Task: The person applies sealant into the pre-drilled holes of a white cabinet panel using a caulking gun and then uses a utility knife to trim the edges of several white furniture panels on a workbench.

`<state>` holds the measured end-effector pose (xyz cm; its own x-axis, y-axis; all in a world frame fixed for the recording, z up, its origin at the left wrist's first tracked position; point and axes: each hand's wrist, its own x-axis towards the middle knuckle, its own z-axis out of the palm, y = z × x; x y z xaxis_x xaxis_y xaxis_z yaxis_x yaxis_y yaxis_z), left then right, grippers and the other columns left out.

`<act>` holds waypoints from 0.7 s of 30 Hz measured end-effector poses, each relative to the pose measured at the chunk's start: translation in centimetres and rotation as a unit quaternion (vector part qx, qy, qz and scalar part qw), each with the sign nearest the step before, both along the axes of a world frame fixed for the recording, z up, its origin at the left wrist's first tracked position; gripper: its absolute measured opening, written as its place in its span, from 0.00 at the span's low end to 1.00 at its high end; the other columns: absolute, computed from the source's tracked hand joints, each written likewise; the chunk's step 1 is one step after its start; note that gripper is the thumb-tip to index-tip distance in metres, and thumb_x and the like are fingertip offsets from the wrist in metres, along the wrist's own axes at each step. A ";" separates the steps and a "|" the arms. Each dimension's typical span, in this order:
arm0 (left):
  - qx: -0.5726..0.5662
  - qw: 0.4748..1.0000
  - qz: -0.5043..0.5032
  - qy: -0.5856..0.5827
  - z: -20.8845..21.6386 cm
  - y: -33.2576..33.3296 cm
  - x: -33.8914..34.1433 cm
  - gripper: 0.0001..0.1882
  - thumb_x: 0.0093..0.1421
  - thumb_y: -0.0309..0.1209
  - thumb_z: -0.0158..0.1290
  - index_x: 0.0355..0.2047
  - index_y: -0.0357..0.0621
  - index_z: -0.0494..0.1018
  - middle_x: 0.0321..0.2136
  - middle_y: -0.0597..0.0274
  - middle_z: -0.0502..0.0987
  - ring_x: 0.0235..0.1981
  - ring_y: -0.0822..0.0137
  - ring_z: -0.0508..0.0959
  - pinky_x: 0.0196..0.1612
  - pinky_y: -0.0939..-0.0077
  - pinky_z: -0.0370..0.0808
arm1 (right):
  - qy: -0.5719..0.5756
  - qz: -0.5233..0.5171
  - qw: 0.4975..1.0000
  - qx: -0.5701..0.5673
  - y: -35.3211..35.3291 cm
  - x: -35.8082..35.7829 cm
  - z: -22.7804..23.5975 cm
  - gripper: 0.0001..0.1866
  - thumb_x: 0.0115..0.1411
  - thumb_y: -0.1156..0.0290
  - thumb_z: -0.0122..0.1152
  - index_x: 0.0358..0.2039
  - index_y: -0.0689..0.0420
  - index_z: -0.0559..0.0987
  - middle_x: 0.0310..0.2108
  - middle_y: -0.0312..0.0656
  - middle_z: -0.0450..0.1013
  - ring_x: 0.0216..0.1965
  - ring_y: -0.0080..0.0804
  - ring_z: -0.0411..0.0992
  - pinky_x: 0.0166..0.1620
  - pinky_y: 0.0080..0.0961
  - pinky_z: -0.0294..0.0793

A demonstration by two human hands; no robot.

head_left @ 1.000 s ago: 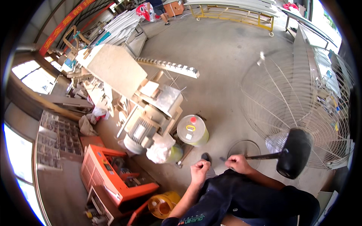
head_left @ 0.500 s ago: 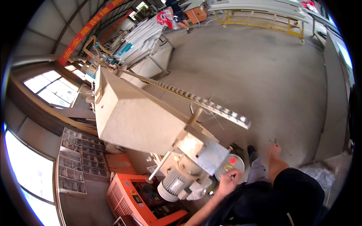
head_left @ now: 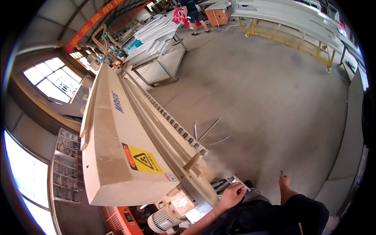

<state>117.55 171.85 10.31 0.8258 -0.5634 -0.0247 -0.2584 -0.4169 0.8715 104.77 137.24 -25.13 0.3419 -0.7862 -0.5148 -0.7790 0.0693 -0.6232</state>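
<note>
My left hand is closed, its fingers curled beside the near end of a long beige machine. Whether anything is inside them is hidden. A pale bar end lies right by its fingertips. Farther right, my right hand hangs low over the floor, closed around a small dark slim object; only its tip sticks out, too small to name. Along the machine's right side runs a toothed rail. A grey electric motor sits below the machine's near end.
An orange cabinet stands under the machine. Thin offcut strips lie on the floor. Ahead is a wheeled table with long white profiles; a yellow-framed cart stands far right. Another person stands at the back.
My view has shifted along the machine, showing more of its long cover and rail. The clear-lidded bucket near my left hand has gone out of sight. Both hands remain closed.
</note>
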 end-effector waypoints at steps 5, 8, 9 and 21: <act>0.082 0.985 -0.053 -0.140 -3.8 -5.4 4.6 0.09 0.58 0.33 0.56 0.34 0.40 0.77 0.29 0.54 0.77 0.33 0.51 0.78 0.36 0.60 0.75 | -0.110 -0.067 0.983 0.133 -2.3 -1.3 4.4 0.11 0.58 0.66 0.57 0.27 0.62 0.78 0.18 0.40 0.72 0.18 0.30 0.70 0.22 0.29 0.67; 0.206 0.951 -0.066 -0.221 -10.6 -6.9 7.6 0.09 0.57 0.33 0.52 0.33 0.42 0.77 0.29 0.52 0.77 0.31 0.52 0.77 0.35 0.54 0.74 | -0.109 -0.063 0.983 0.137 -4.1 -3.1 8.9 0.10 0.59 0.69 0.56 0.24 0.59 0.73 0.17 0.35 0.67 0.16 0.23 0.66 0.18 0.22 0.63; 0.237 0.942 -0.089 -0.221 -13.1 -6.1 8.5 0.09 0.57 0.33 0.52 0.33 0.42 0.77 0.30 0.52 0.77 0.31 0.52 0.78 0.35 0.53 0.74 | -0.111 -0.074 0.981 0.139 -5.2 -4.0 9.2 0.10 0.59 0.69 0.56 0.24 0.59 0.73 0.17 0.35 0.67 0.15 0.24 0.66 0.18 0.22 0.63; 0.235 0.956 -0.058 -0.166 -12.1 -3.2 7.4 0.07 0.53 0.34 0.53 0.30 0.46 0.74 0.28 0.56 0.74 0.30 0.56 0.77 0.30 0.61 0.75 | -0.012 -0.124 0.974 0.187 -11.3 -10.1 7.0 0.08 0.57 0.73 0.57 0.23 0.62 0.73 0.16 0.38 0.68 0.14 0.26 0.68 0.16 0.22 0.65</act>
<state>124.91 168.70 -1.78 0.7646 -0.6429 -0.0457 -0.5561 -0.6939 0.4574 94.71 125.96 -18.09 0.1808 -0.6056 -0.7750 -0.6943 0.4795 -0.5367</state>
